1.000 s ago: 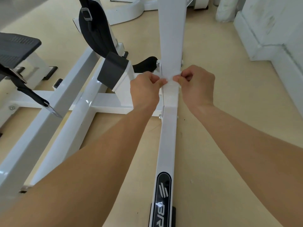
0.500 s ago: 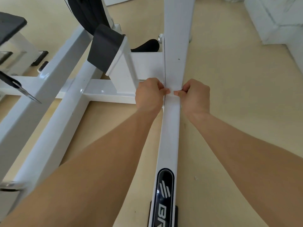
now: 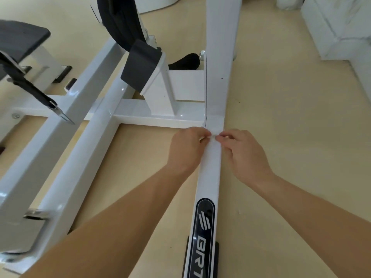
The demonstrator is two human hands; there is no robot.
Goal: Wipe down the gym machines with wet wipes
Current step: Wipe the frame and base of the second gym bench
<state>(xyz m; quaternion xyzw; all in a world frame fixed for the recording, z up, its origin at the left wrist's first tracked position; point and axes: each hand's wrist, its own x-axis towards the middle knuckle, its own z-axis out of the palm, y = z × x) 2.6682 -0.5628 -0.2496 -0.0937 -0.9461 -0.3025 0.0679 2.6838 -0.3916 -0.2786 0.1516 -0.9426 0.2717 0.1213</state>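
Head view, beige floor (image 3: pixel 291 149), white machine frame (image 3: pixel 209 177) on it, black pad (image 3: pixel 120 21) beyond, left grip (image 3: pixel 186 151) and right grip (image 3: pixel 244 155) pinching one wet wipe (image 3: pixel 214 137) atop the frame.

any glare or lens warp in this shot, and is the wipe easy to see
Head view: wide-angle stretch swells the forearms at the bottom edge; glare spots on the crossbar; the white wipe barely separates from the white beam between left hand and right hand.
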